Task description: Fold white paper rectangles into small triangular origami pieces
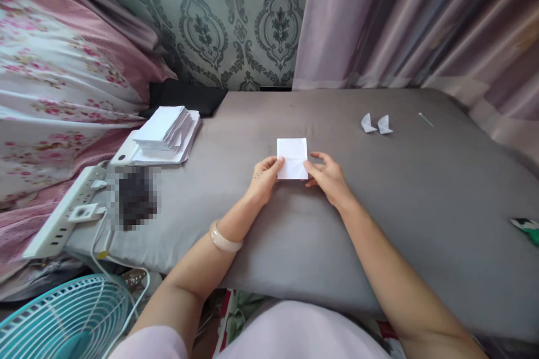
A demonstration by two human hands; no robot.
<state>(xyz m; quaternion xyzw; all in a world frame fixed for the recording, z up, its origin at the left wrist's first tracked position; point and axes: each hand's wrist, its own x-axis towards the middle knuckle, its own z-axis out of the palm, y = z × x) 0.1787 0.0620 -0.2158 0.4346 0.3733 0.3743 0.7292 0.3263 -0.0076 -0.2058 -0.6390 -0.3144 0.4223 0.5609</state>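
Observation:
A small white square of paper, with a crease running across its middle, is held up between my two hands over the grey-covered table. My left hand pinches its left edge, thumb on top. On the opposite edge, my right hand grips the paper between thumb and fingers, with the index finger sticking out. Farther back on the right, two folded white paper shapes with pointed tops stand side by side.
At the left lies a stack of white paper, near a white power strip with plugs and cables. A blurred dark object is beside it. A teal fan stands front left. A thin stick lies far right.

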